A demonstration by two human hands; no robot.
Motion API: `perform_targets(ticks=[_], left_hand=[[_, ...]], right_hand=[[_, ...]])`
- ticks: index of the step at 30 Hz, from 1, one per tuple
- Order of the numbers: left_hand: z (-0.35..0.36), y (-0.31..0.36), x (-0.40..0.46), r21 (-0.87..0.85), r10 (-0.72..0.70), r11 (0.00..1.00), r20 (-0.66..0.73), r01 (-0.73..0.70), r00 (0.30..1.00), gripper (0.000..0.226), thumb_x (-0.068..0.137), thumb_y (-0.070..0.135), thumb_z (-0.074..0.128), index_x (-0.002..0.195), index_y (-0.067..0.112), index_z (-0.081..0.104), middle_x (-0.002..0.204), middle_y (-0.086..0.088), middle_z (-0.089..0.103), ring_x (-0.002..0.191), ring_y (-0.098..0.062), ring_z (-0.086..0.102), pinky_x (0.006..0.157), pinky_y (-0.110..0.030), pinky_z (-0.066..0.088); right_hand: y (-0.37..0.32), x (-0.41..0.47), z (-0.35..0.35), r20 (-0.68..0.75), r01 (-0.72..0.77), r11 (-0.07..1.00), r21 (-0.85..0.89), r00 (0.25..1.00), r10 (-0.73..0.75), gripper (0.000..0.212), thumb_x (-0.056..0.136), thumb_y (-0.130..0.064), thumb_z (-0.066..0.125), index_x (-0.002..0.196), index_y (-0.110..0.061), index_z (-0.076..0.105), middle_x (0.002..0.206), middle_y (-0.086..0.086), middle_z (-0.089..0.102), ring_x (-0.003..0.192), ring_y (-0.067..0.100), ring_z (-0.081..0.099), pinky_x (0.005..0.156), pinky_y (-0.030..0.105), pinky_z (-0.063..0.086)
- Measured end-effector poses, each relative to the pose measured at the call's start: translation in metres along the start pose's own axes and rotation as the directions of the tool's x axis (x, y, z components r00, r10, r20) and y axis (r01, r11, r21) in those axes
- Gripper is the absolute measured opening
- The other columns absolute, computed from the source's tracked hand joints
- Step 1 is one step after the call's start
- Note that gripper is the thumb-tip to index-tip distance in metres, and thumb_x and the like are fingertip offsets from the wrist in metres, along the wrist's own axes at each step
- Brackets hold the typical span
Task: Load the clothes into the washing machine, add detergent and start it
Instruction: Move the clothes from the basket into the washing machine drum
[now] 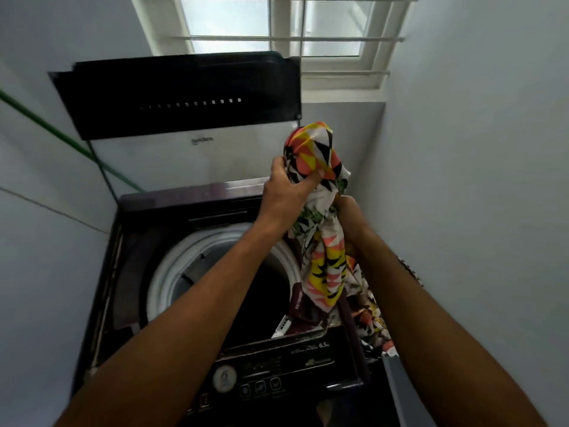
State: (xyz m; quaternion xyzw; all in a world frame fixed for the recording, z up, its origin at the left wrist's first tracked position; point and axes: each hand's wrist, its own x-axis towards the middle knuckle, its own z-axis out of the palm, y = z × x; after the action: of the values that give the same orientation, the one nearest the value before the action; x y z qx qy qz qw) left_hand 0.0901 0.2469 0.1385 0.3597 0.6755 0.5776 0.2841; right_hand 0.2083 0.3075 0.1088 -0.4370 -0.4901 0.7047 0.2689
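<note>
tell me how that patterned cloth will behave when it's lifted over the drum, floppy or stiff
Likely floppy: the patterned cloth bunches in the left hand and hangs in folds below the right hand. Probably light, since it is held high. Its tail trails past the washing machine rim and could snag.

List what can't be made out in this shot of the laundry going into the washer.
- Right hand, head view: mostly hidden behind the patterned cloth; its fingers don't show.
- Drum bottom: dark, and crossed by the left forearm; contents unclear.
- Control panel labels: too small and blurred to read.
- Detergent: none in view.
- Lower end of the cloth: cut off behind the right forearm.
</note>
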Motion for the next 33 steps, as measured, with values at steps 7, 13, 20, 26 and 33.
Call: perform_targets(ticks=[7,13,20,26,33], left_hand=[[-0.089,-0.027,-0.010,0.096,-0.003,0.995,-0.174,0.020,0.985,0.045,0.082,0.039,0.077,0.115,0.022,0.050,0.104,0.006,0.065,0.095,-0.012,0.065,0.085,-0.038,0.057],[-0.135,-0.092,-0.026,0.319,-0.079,0.938,-0.192,0.139,0.978,0.076,0.061,0.044,0.077,0.131,0.020,0.057,0.120,-0.005,0.066,0.109,-0.022,0.064,0.091,-0.034,0.053],[-0.150,-0.150,-0.051,0.489,-0.193,0.840,-0.133,0.233,0.972,0.047,0.077,0.037,0.079,0.117,0.020,0.061,0.115,-0.007,0.064,0.104,-0.026,0.063,0.085,-0.035,0.052],[-0.144,-0.163,-0.059,0.592,-0.228,0.768,-0.104,0.244,0.968,0.060,0.070,0.024,0.081,0.123,0.020,0.053,0.125,-0.007,0.055,0.115,-0.027,0.053,0.095,-0.040,0.046],[-0.110,-0.153,-0.052,0.697,-0.235,0.697,0.003,0.167,0.972,0.033,0.070,0.019,0.075,0.088,0.033,0.052,0.111,0.004,0.054,0.114,-0.025,0.046,0.094,-0.038,0.040]], right_hand=[[0.030,0.023,0.087,0.116,-0.048,0.990,-0.134,0.991,0.063,0.026,0.076,-0.018,0.065,0.096,-0.003,0.073,0.098,0.017,0.075,0.095,0.037,0.070,0.090,0.053,0.056],[0.086,0.033,0.115,0.163,-0.045,0.946,-0.321,0.981,0.102,0.025,0.078,0.000,0.061,0.092,-0.017,0.071,0.086,0.004,0.071,0.088,0.026,0.066,0.080,0.039,0.054],[0.129,0.030,0.113,0.219,-0.045,0.910,-0.411,0.965,0.146,0.046,0.070,0.004,0.068,0.101,-0.029,0.073,0.101,0.001,0.075,0.097,0.022,0.070,0.083,0.038,0.058],[0.141,0.030,0.100,0.191,-0.088,0.727,-0.681,0.937,0.293,0.027,0.075,0.000,0.071,0.101,-0.007,0.069,0.095,0.012,0.070,0.087,0.029,0.068,0.071,0.036,0.057],[0.127,0.036,0.078,0.215,0.081,0.602,-0.795,0.964,0.154,0.055,0.080,-0.015,0.075,0.130,-0.008,0.055,0.120,0.010,0.063,0.108,0.023,0.063,0.084,0.035,0.055]])
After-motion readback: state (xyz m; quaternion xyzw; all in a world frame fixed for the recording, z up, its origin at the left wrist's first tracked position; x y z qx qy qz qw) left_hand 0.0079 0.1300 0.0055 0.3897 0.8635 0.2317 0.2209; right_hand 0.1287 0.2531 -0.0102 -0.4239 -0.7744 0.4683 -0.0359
